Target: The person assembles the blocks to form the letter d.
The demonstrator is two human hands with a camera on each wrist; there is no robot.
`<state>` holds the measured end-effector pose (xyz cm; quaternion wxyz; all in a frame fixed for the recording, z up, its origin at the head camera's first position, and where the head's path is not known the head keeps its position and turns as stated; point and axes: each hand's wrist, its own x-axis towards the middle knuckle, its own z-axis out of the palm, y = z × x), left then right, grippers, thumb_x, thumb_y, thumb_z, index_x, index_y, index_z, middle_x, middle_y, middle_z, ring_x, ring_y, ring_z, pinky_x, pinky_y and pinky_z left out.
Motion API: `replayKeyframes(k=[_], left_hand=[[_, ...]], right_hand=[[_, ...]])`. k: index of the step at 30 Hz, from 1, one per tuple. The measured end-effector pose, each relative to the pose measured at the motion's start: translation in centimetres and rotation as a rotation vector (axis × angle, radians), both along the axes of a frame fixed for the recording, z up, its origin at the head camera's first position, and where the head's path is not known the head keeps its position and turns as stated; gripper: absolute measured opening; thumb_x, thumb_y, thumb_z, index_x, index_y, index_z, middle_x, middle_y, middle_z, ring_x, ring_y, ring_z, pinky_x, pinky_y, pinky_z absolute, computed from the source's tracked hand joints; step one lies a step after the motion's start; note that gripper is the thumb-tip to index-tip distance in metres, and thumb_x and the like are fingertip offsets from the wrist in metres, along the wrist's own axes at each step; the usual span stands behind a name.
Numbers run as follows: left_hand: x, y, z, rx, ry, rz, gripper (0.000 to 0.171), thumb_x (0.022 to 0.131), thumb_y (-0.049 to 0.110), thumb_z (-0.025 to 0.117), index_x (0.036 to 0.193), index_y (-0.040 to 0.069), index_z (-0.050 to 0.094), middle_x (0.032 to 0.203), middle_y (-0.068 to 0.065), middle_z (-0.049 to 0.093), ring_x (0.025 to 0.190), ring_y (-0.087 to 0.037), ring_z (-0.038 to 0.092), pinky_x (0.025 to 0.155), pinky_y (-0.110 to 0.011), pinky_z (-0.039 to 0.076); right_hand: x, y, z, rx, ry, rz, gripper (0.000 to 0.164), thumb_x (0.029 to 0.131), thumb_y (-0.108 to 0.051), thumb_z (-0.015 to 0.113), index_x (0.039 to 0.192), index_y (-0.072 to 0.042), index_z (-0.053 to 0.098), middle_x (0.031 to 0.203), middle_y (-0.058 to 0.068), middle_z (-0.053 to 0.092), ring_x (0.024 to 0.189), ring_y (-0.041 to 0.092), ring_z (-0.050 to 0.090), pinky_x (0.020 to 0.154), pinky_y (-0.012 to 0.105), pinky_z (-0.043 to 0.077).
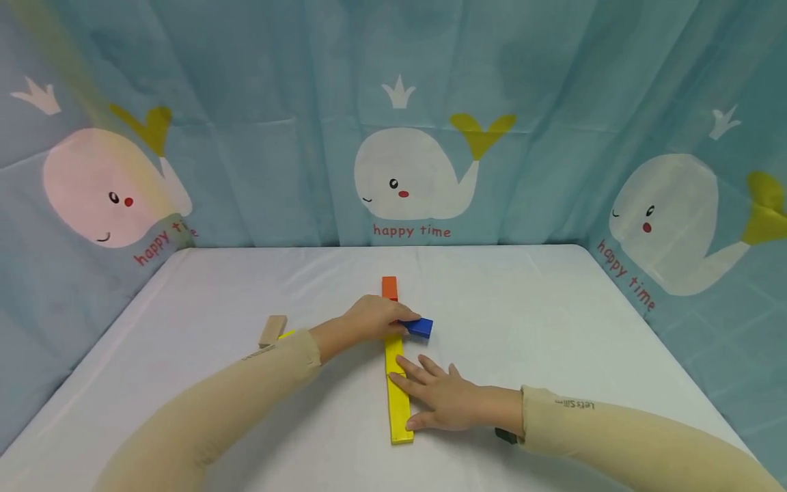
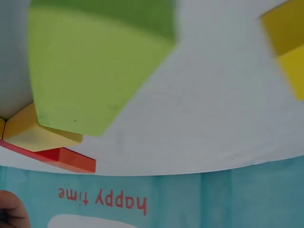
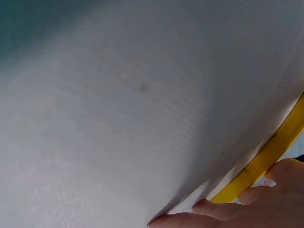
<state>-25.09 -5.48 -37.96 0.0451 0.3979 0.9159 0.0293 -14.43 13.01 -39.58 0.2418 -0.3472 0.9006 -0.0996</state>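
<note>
At center of table, head view: pinches blue block in left hand, crosswise at right of a block line; cannot tell whether touching it. Lines up, near to far: near yellow block, far yellow block, orange block. Rests right hand on the yellow pair, fingers straight and spread, gripping nothing, probably steadying. Also note wooden block at left, dark piece at near right, partly hidden.

Left wrist view: shows green block up close; cannot read the grip from this one.

Right wrist view: shows right fingers against the yellow pair, again without a grip.

Judging step: likely placing blue against the line, mid-build. Calls next for squaring blue up, then letting go without nudging the yellow pair.
</note>
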Motion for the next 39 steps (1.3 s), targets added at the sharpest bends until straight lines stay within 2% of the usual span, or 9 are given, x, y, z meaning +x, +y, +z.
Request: replayKeyframes(k=[5, 8, 12, 19, 23, 28, 32, 36, 39], left_hand=[[1.8, -3.1, 0.5, 0.076, 0.025, 0.05, 0.042, 0.088, 0.027, 0.072, 0.129, 0.021, 0.066, 0.12, 0.003, 0.068, 0.111, -0.016, 0.063, 0.091, -0.038, 0.05], [3.2, -5.1, 0.8, 0.098, 0.017, 0.114, 0.045, 0.086, 0.026, 0.074, 0.13, 0.019, 0.065, 0.121, 0.001, 0.068, 0.113, -0.018, 0.062, 0.092, -0.039, 0.049], [5.1, -7.7, 1.1, 0.114, 0.048, 0.151, 0.048, 0.086, 0.026, 0.074, 0.132, 0.015, 0.063, 0.119, -0.003, 0.067, 0.106, -0.019, 0.064, 0.087, -0.035, 0.052], [7.7, -12.5, -0.1, 0.221, 0.219, 0.058, 0.05, 0.082, 0.022, 0.079, 0.126, 0.003, 0.064, 0.107, -0.007, 0.063, 0.07, -0.011, 0.06, 0.06, -0.018, 0.048], [9.2, -14.1, -1.0, 0.189, 0.267, 0.041, 0.046, 0.08, 0.028, 0.08, 0.118, 0.004, 0.069, 0.1, -0.005, 0.063, 0.066, -0.008, 0.055, 0.054, -0.017, 0.043], [10.6, -15.0, -1.6, 0.118, 0.25, 0.075, 0.043, 0.081, 0.042, 0.075, 0.113, 0.013, 0.073, 0.086, 0.001, 0.059, 0.055, -0.002, 0.039, 0.048, -0.017, 0.033], [11.0, -15.4, -1.7, 0.062, 0.175, 0.107, 0.052, 0.082, 0.054, 0.069, 0.117, 0.015, 0.072, 0.087, 0.002, 0.057, 0.055, -0.002, 0.033, 0.049, -0.018, 0.029], [11.1, -15.6, -1.6, 0.025, 0.064, 0.122, 0.055, 0.084, 0.051, 0.069, 0.124, 0.015, 0.068, 0.098, -0.001, 0.056, 0.058, -0.003, 0.037, 0.052, -0.019, 0.034], [11.0, -15.8, -1.7, -0.001, 0.082, 0.09, 0.052, 0.085, 0.047, 0.07, 0.126, 0.015, 0.068, 0.114, -0.005, 0.059, 0.065, -0.007, 0.054, 0.057, -0.022, 0.046]], right_hand=[[0.1, -0.1, 0.1, 0.001, 0.001, -0.002, 0.075, 0.093, -0.056, 0.053, 0.156, -0.026, 0.025, 0.163, 0.0, 0.007, 0.145, 0.039, 0.013, 0.1, 0.073, 0.024], [0.1, -0.2, 0.1, 0.001, 0.001, -0.006, 0.076, 0.092, -0.056, 0.054, 0.156, -0.027, 0.025, 0.163, -0.001, 0.008, 0.145, 0.039, 0.014, 0.1, 0.073, 0.024], [0.1, -0.2, 0.1, 0.0, -0.013, -0.012, 0.076, 0.092, -0.056, 0.054, 0.156, -0.027, 0.024, 0.163, -0.001, 0.007, 0.145, 0.038, 0.012, 0.1, 0.073, 0.022], [0.1, -0.3, 0.2, -0.002, -0.024, -0.021, 0.077, 0.092, -0.056, 0.055, 0.156, -0.027, 0.023, 0.163, -0.001, 0.006, 0.146, 0.038, 0.011, 0.101, 0.073, 0.021], [0.2, -0.3, 0.4, -0.014, -0.027, -0.018, 0.077, 0.092, -0.055, 0.056, 0.156, -0.026, 0.023, 0.163, -0.001, 0.007, 0.146, 0.038, 0.011, 0.101, 0.073, 0.02], [0.3, -0.2, 0.6, -0.025, -0.025, -0.014, 0.078, 0.092, -0.055, 0.056, 0.156, -0.025, 0.023, 0.163, 0.0, 0.007, 0.146, 0.039, 0.011, 0.1, 0.074, 0.02], [0.2, -0.2, 0.6, -0.025, -0.025, -0.013, 0.078, 0.092, -0.055, 0.056, 0.156, -0.026, 0.023, 0.163, -0.001, 0.007, 0.146, 0.039, 0.01, 0.1, 0.074, 0.02], [0.1, -0.2, 0.4, -0.022, -0.029, -0.016, 0.078, 0.091, -0.056, 0.056, 0.156, -0.026, 0.023, 0.163, -0.001, 0.006, 0.146, 0.038, 0.01, 0.101, 0.074, 0.02], [0.1, -0.2, 0.3, -0.02, -0.028, -0.015, 0.078, 0.091, -0.056, 0.056, 0.156, -0.027, 0.024, 0.163, -0.001, 0.007, 0.146, 0.038, 0.011, 0.1, 0.074, 0.02]])
